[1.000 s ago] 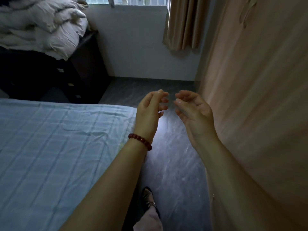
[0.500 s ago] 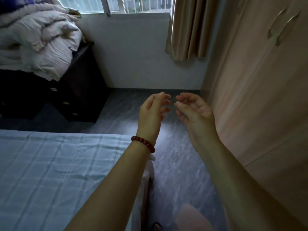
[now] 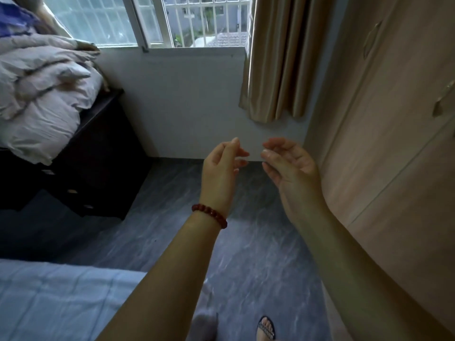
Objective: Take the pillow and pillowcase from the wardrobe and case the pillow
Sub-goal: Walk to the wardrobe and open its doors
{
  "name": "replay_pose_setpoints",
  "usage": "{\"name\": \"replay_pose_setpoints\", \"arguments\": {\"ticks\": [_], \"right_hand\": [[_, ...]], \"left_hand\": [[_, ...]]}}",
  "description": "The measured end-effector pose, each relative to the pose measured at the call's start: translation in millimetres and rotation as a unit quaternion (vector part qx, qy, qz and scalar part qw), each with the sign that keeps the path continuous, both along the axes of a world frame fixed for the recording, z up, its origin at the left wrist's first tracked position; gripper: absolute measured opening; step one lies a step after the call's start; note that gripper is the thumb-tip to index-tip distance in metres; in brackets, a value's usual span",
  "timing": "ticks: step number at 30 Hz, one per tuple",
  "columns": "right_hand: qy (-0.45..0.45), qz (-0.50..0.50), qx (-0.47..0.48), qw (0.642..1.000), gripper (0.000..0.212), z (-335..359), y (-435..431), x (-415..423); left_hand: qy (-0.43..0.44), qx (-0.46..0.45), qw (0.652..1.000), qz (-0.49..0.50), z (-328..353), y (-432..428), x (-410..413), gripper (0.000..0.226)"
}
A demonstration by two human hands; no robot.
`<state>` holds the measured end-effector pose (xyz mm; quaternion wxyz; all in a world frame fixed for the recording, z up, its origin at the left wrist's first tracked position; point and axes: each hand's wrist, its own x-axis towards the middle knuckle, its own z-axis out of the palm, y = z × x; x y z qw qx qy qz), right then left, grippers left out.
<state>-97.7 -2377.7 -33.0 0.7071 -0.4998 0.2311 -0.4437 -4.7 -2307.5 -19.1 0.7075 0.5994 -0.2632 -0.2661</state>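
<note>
The wardrobe (image 3: 394, 134) fills the right side, light wood, its doors closed, with metal handles (image 3: 443, 99) high up. My left hand (image 3: 221, 168), with a red bead bracelet on the wrist, is raised in front of me, fingers loosely curled, holding nothing. My right hand (image 3: 290, 166) is raised beside it, palm turned inward, fingers relaxed, also empty. The two hands are a small gap apart and well short of the wardrobe doors. No pillow or pillowcase is in sight.
A bed with a pale blue checked sheet (image 3: 61, 301) is at the lower left. A dark chest of drawers (image 3: 98, 168) carries a heap of crumpled bedding (image 3: 41, 94). Ahead are a barred window (image 3: 192, 20), a beige curtain (image 3: 283, 60) and grey floor (image 3: 246, 242).
The view has tilted up and moved forward, so the window and wardrobe handles come into sight and the bed drops lower. My hands keep the same raised pose, slightly further apart.
</note>
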Motion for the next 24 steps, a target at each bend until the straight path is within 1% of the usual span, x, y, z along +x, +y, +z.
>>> {"name": "replay_pose_setpoints", "arguments": {"ticks": [3, 7, 11, 15, 19, 24], "right_hand": [[0.002, 0.005, -0.002, 1.000, 0.020, -3, -42, 23], [0.003, 0.002, 0.033, 0.999, 0.018, -15, -80, 57], [0.000, 0.003, 0.050, 0.999, 0.015, -14, -114, 94], [0.013, -0.006, 0.044, 0.999, 0.019, -11, -158, 140], [0.011, -0.040, 0.052, 0.998, 0.021, -5, -202, 187], [0.004, -0.053, 0.059, 0.997, 0.017, 1, -249, 247]], "left_hand": [[0.004, -0.003, 1.000, -0.001, -3, -43, 20, 0.028], [0.012, 0.018, 1.000, 0.005, -9, -84, 53, 0.026], [-0.011, 0.010, 1.000, 0.007, -14, -115, 90, 0.014], [-0.011, 0.006, 1.000, -0.009, -18, -160, 137, 0.004], [-0.024, 0.008, 0.999, -0.028, -14, -211, 190, 0.004], [-0.034, 0.004, 0.999, -0.042, -7, -260, 257, 0.003]]}}
